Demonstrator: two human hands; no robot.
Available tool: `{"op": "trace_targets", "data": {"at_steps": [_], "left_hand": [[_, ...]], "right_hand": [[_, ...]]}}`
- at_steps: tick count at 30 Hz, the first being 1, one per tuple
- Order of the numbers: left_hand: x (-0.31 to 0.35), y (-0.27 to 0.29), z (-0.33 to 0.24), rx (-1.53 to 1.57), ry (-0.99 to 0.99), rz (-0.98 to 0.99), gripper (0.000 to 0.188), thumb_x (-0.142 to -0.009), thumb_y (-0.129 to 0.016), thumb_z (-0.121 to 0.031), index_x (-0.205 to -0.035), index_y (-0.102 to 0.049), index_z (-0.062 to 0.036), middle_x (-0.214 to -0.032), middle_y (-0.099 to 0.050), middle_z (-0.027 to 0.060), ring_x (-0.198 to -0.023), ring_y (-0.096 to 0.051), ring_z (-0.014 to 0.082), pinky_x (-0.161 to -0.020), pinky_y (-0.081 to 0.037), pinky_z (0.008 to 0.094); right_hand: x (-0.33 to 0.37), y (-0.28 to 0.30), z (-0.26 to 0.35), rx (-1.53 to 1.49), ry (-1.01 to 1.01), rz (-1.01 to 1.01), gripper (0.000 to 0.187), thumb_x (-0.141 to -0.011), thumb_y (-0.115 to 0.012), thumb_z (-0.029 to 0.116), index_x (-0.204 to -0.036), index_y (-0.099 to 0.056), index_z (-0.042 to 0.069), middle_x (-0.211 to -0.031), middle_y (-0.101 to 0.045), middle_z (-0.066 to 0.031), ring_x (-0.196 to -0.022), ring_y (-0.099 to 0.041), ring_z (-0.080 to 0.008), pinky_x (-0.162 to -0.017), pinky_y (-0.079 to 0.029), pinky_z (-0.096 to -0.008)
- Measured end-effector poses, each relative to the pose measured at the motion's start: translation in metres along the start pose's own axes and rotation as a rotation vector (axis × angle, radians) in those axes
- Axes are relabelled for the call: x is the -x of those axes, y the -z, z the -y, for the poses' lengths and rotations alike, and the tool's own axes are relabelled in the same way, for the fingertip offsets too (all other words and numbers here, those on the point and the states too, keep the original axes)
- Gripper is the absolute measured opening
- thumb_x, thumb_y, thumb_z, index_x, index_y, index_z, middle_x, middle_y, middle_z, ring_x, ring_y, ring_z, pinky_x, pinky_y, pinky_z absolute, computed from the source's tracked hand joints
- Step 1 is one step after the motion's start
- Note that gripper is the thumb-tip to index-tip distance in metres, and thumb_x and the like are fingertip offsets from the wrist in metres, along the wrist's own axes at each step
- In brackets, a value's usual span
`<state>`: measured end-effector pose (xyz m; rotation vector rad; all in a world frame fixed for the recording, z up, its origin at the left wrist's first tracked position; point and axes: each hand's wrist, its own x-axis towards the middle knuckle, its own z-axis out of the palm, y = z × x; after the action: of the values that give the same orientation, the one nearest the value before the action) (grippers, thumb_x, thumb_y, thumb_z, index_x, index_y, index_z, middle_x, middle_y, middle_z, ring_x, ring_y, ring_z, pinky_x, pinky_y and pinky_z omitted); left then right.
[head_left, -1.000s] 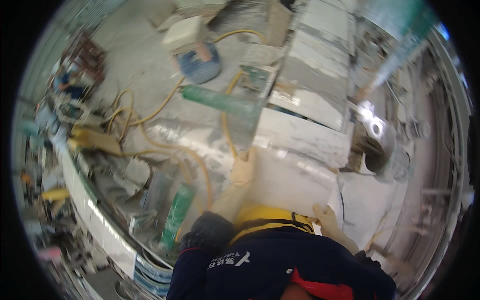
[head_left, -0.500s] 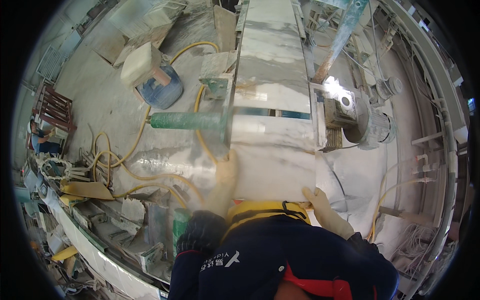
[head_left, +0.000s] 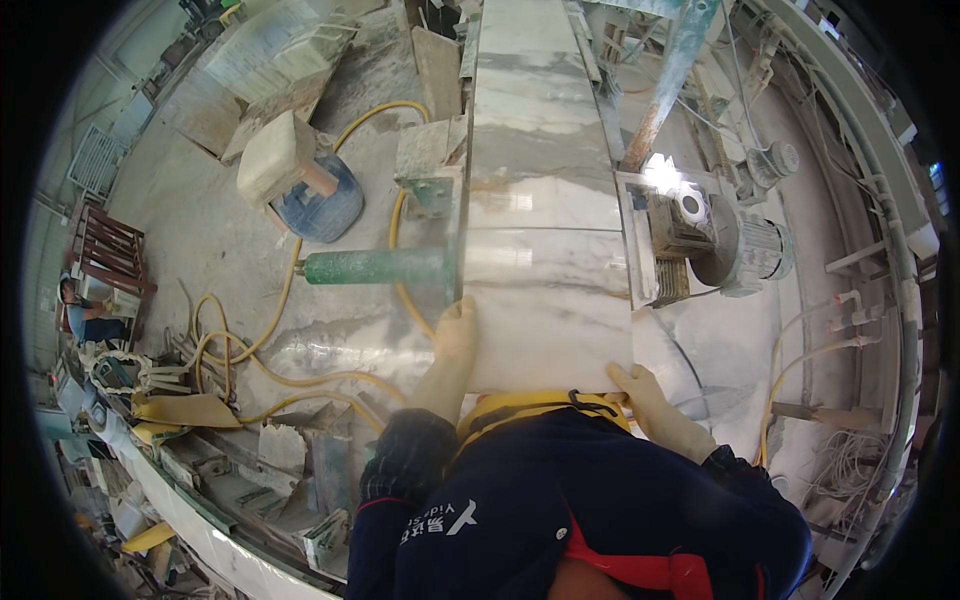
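Observation:
In front of me lies a polished white marble slab with grey veins, its near end at my waist. My left hand, in a cream rubber glove, is closed on the slab's left edge. My right hand, gloved the same way, grips the near right corner, thumb toward the top; its other fingers are partly hidden. Beyond a thin straight seam, a second marble slab continues away from me between the side rails. A yellow apron at my waist meets the near edge.
A green roller sticks out left of the slabs. Left of it stand a blue drum and a looping yellow hose. A motor sits at the right rail. A person sits far left. Stone scraps lie lower left.
The gap between the two slabs, where a green roller showed, has closed to a thin seam. Both my hands keep their hold on the near slab.

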<state>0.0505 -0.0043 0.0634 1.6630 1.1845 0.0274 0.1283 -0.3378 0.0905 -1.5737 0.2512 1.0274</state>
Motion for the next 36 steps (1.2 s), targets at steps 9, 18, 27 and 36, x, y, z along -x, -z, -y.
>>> {"op": "trace_targets", "data": {"at_steps": [9, 18, 27, 36], "left_hand": [[0.003, -0.002, -0.015, 0.011, 0.042, -0.015, 0.054, -0.102, -0.047, -0.048, -0.121, -0.069, -0.0025, -0.111, -0.074, 0.0165, -0.109, -0.068, 0.0282, -0.097, -0.049, 0.0396], [-0.015, -0.009, -0.005, 0.008, 0.053, -0.034, 0.054, -0.102, -0.049, -0.049, -0.125, -0.068, -0.0031, -0.113, -0.073, 0.0157, -0.11, -0.067, 0.0288, -0.097, -0.049, 0.0395], [-0.04, -0.003, 0.048, 0.44, 0.104, 0.265, 0.061, -0.099, -0.059, -0.048, -0.134, -0.059, 0.0017, -0.124, -0.067, 0.0142, -0.111, -0.064, 0.0249, -0.096, -0.05, 0.0367], [0.017, 0.019, 0.058, 0.424, 0.289, 0.436, 0.072, -0.103, -0.053, -0.054, -0.148, -0.047, 0.0019, -0.146, -0.054, 0.0119, -0.133, -0.05, 0.025, -0.112, -0.038, 0.0365]], "right_hand": [[-0.012, 0.005, 0.004, 0.061, -0.03, -0.015, 0.042, -0.1, -0.065, 0.034, -0.122, -0.061, -0.002, -0.104, -0.071, -0.0098, -0.086, -0.069, -0.0168, -0.072, -0.054, -0.0287], [-0.016, 0.009, 0.015, 0.011, -0.003, 0.114, 0.043, -0.101, -0.063, 0.036, -0.121, -0.064, -0.002, -0.107, -0.072, -0.0118, -0.091, -0.068, -0.0158, -0.078, -0.054, -0.0291], [-0.025, 0.013, 0.012, 0.217, 0.017, -0.016, 0.053, -0.099, -0.063, 0.044, -0.121, -0.066, -0.004, -0.105, -0.072, -0.0121, -0.099, -0.066, -0.0199, -0.085, -0.052, -0.0362], [-0.032, 0.008, 0.065, 0.826, 0.529, -0.275, 0.061, -0.092, -0.065, 0.045, -0.132, -0.06, 0.0, -0.123, -0.065, -0.0234, -0.116, -0.061, -0.0377, -0.101, -0.047, -0.0429]]}}
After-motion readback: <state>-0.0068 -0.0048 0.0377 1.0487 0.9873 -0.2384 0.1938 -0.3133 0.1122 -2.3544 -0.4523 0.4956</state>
